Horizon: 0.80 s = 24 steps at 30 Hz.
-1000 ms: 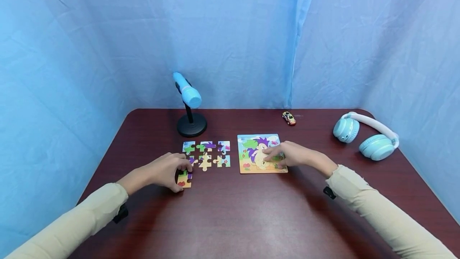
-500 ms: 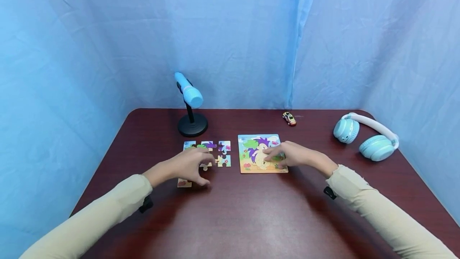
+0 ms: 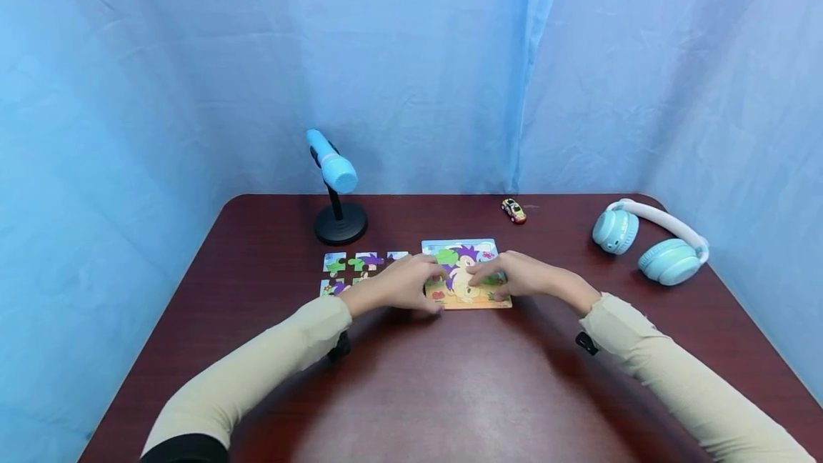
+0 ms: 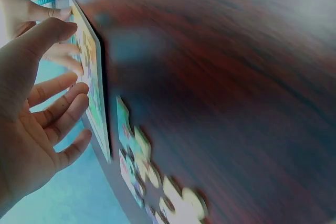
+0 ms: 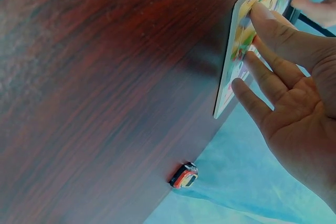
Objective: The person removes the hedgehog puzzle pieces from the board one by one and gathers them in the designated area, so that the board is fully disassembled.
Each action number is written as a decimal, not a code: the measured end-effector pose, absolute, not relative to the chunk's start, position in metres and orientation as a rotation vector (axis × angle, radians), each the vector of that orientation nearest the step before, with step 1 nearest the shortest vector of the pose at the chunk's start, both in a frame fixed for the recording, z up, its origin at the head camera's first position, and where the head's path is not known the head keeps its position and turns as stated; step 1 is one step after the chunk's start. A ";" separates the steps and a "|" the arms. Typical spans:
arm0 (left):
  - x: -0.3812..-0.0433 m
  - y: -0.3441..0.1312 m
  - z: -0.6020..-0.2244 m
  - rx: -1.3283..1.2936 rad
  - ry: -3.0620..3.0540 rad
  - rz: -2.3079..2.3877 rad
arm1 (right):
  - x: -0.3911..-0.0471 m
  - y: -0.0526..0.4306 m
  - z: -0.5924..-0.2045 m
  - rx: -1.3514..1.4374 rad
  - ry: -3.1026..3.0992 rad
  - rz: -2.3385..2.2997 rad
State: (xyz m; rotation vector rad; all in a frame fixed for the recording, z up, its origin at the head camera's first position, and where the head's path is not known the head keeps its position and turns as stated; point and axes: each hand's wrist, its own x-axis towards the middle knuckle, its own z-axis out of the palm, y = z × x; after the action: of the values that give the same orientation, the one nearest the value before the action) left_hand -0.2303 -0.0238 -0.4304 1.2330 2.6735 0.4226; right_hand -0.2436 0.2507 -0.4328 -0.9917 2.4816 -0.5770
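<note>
A square puzzle board (image 3: 474, 303) with a purple-haired cartoon figure lies flat on the table. My left hand (image 3: 410, 283) hovers at its left edge, the thumb near the lower left corner. Seen from the left wrist, that hand (image 4: 44, 98) has loosely bent fingers and holds nothing; whether it touches the board is unclear. Over the board's right side is my right hand (image 3: 524, 279). In the right wrist view its thumb and fingertips rest on the board (image 5: 229, 59). Loose jigsaw pieces (image 3: 334, 263) lie in rows to the left, partly hidden behind my left hand and forearm.
Behind the pieces stands a blue microphone (image 3: 337, 170) on a black stand (image 3: 341, 223). A small toy car (image 3: 514, 211) sits near the back edge of the dark red table (image 3: 476, 391). Light blue headphones (image 3: 669, 261) lie at the far right. Blue curtains (image 3: 411, 77) hang behind the table.
My left hand has moved right, from the lower left jigsaw piece across the loose pieces to the board's left edge. The right hand has stayed on the board.
</note>
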 end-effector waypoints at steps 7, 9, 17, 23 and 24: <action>-0.235 -0.003 -0.436 1.267 2.707 0.372 | -0.243 0.249 -0.430 -0.998 2.484 -0.575; -0.235 0.001 -0.437 1.282 2.713 0.357 | -0.243 0.249 -0.430 -1.000 2.489 -0.574; -0.236 0.008 -0.441 1.274 2.733 0.317 | -0.244 0.249 -0.432 -1.019 2.501 -0.557; -0.236 0.010 -0.443 1.260 2.742 0.302 | -0.243 0.249 -0.430 -1.003 2.517 -0.517; -0.236 0.011 -0.442 1.250 2.738 0.300 | -0.243 0.249 -0.430 -1.003 2.518 -0.506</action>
State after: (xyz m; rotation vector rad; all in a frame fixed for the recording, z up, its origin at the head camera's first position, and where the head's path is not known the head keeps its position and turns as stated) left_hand -0.2359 0.0105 -0.4422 1.2496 2.7383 0.3000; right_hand -0.2429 0.2492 -0.4302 -1.0028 2.5183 -0.5061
